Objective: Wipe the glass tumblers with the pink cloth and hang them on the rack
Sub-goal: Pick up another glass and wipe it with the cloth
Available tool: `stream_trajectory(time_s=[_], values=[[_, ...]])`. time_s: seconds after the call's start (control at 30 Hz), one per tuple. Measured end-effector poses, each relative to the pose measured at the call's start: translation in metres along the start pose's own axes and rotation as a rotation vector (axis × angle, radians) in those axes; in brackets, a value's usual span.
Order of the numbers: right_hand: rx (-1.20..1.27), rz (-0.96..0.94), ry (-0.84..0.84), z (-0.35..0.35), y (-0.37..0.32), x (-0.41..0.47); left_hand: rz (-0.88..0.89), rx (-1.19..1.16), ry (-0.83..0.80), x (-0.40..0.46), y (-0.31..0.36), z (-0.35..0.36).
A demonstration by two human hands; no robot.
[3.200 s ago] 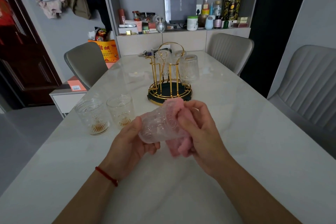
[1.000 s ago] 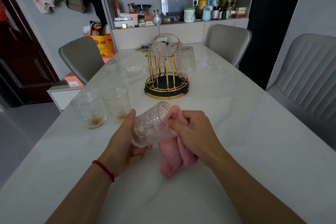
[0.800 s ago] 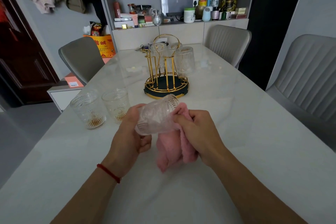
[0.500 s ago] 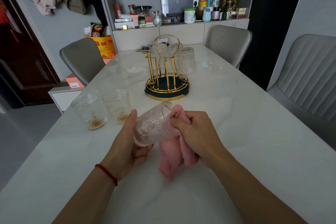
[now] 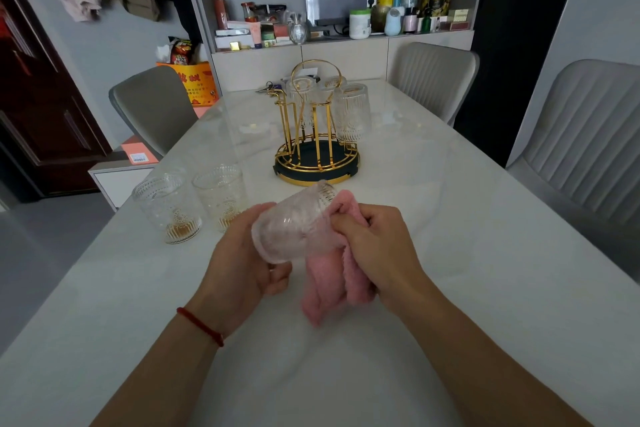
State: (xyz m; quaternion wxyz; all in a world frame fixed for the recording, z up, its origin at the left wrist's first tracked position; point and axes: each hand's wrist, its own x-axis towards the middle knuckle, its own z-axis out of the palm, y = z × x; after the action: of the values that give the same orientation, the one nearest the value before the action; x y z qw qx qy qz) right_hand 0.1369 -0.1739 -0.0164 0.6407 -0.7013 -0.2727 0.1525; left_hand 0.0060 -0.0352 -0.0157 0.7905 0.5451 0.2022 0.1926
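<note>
Above the tabletop (image 5: 450, 288), the left hand (image 5: 242, 267) grips a glass tumbler (image 5: 294, 222) on its side — mouth toward the gold rack (image 5: 317, 135) straight ahead; the right hand (image 5: 377, 250) pinches pink cloth (image 5: 329, 284) against it.

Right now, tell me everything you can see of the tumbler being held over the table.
The held tumbler is clear, textured glass with a raised pattern and a beaded band near its rim. It lies tilted almost on its side above the white table, base toward the camera, mouth pointing away toward the gold rack. The left hand grips its base end. The right hand presses the pink cloth against its rim end; the cloth's loose end hangs below. It looks empty.
</note>
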Motion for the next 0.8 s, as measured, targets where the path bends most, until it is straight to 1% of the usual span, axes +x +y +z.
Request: stream_trajectory(time_s=[0.03, 0.1, 0.17, 0.23, 0.27, 0.33, 0.4, 0.43, 0.53, 0.57, 0.6, 0.67, 0.7, 0.8], values=[[0.049, 0.046, 0.009, -0.001, -0.001, 0.000, 0.059, -0.027, -0.015, 0.001, 0.000, 0.002], [0.095, 0.089, -0.009, -0.003, -0.003, 0.001, 0.171, -0.009, 0.018, 0.004, -0.003, 0.005], [0.032, 0.054, -0.056, -0.003, -0.004, 0.000, 0.200, 0.014, 0.098, 0.005, -0.005, 0.010], [-0.042, -0.019, -0.084, -0.001, -0.006, -0.001, 0.141, 0.072, 0.187, 0.005, -0.004, 0.011], [-0.073, -0.046, -0.076, 0.000, -0.005, -0.001, 0.076, 0.115, 0.221, 0.004, -0.004, 0.010], [-0.118, -0.070, -0.048, -0.001, -0.004, 0.000, -0.060, 0.177, 0.234, 0.005, -0.005, 0.004], [-0.098, -0.061, -0.039, -0.003, -0.003, 0.001, -0.134, 0.181, 0.192, 0.004, -0.005, 0.002], [-0.081, -0.054, -0.031, -0.004, -0.002, 0.001, -0.118, 0.149, 0.155, 0.003, -0.005, 0.003], [-0.060, -0.027, -0.010, -0.004, -0.001, 0.000, 0.004, 0.053, 0.016, 0.001, -0.005, 0.010], [-0.049, -0.015, -0.020, -0.004, -0.001, 0.000, 0.030, 0.069, 0.013, 0.001, -0.005, 0.011], [-0.047, -0.014, -0.035, -0.004, -0.001, 0.001, 0.031, 0.113, 0.043, 0.000, -0.004, 0.012], [-0.082, -0.048, -0.080, -0.007, -0.005, 0.001, -0.046, 0.220, 0.117, -0.003, 0.000, 0.007], [-0.121, -0.084, -0.090, -0.008, -0.006, 0.001, -0.105, 0.261, 0.121, -0.004, 0.003, 0.004], [-0.217, -0.197, -0.088, -0.009, -0.004, 0.002, -0.268, 0.363, 0.028, -0.008, 0.008, -0.005]])
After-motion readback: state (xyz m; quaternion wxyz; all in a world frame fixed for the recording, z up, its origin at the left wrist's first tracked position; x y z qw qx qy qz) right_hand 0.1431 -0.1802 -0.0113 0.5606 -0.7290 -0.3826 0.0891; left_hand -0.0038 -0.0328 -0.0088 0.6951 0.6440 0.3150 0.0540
